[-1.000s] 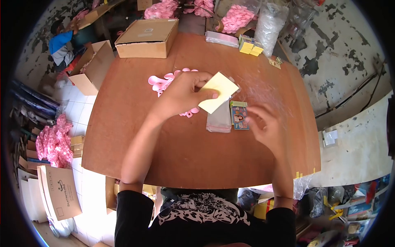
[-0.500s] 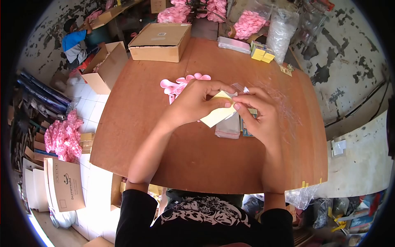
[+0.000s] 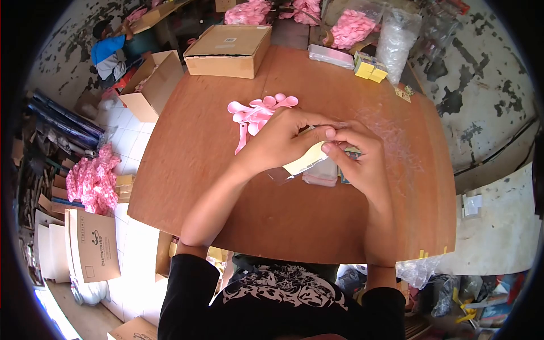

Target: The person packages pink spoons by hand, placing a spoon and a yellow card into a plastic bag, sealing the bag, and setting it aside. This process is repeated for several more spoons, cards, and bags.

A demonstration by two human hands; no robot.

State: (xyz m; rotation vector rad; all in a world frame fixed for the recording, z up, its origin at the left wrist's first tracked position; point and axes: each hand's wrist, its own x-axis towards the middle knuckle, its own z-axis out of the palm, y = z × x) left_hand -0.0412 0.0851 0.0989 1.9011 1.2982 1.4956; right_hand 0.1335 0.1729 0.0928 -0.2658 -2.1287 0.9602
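Note:
Over the middle of the table, my left hand (image 3: pixel 280 141) is closed, thumb and fingers pinching a pale yellow card (image 3: pixel 306 160). Clear plastic film shows past the card's lower left end. My right hand (image 3: pixel 362 153) meets it from the other side, fingertips closed at the card's upper right end; the fingers partly hide the card. Beneath the hands lies a stack of clear plastic bags (image 3: pixel 321 174), with printed cards (image 3: pixel 344 177) beside it, mostly covered by my right hand. Pink plastic scoops (image 3: pixel 258 113) lie in a loose pile just beyond my left hand.
A closed cardboard box (image 3: pixel 229 54) stands at the table's back left. Yellow card stacks (image 3: pixel 370 67), a clear case (image 3: pixel 331 56) and a bulging clear bag (image 3: pixel 398 42) sit at the back right. Loose plastic strips (image 3: pixel 396 141) lie right. A person (image 3: pixel 110 54) works at far left.
The yellow card has tilted to a flatter angle, and clear film now shows at its lower end. My hands have drawn closer together at the top. The camera view has shifted slightly.

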